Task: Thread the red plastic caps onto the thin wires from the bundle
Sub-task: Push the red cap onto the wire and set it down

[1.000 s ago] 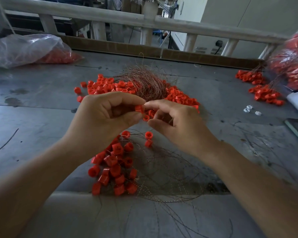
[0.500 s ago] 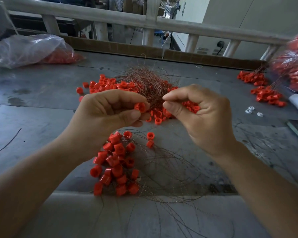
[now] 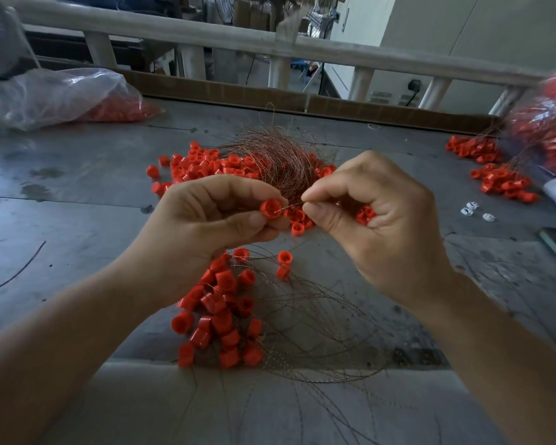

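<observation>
Since the strung caps [image 3: 222, 316] and their wire loops [image 3: 318, 342] lie nearest, between the forearms on the table [image 3: 61, 220], a forearm drawn back could snag a loop and drag them over the near edge. Above them the left hand [image 3: 206, 226] pinches one red cap [image 3: 270, 209] between thumb and fingers; the right hand [image 3: 376, 220] pinches a thin wire [image 3: 293, 205], tip at the cap's side, entry not discernible. Judged risks: tip misses the hole and bends; cap slips from the pinch; a tug drags the tangled bundle [image 3: 276, 159] just beyond and scatters the loose caps [image 3: 206, 163] around it. Versus half a second ago: right hand lower and closer, its pinch now level with the cap; bundle and piles unchanged
</observation>
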